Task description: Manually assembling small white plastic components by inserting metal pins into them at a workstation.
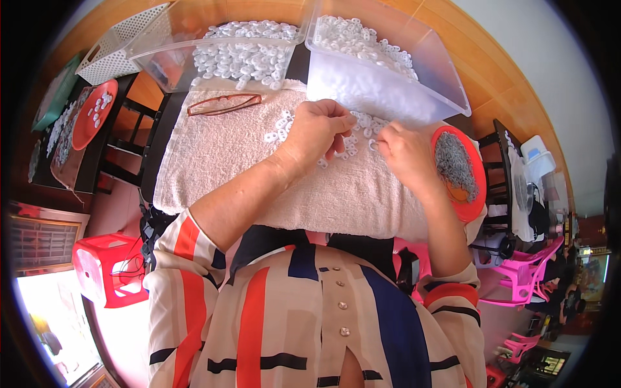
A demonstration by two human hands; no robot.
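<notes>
Towel [259, 181] covers the counter [299, 68], likely against rolling. At the right edge, the dish [467, 211] sits handy. Right grip [407, 155] and left grip [312, 132] curl; whether grasping, I can't tell. White pieces [365, 122] lie between them, before far-edge tubs [388, 90].

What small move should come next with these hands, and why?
Probably ease the right hand leftward toward the left hand: both are pinched above the pale pink towel, slightly apart, with loose white pieces between them, though anything gripped is too small to identify.
</notes>
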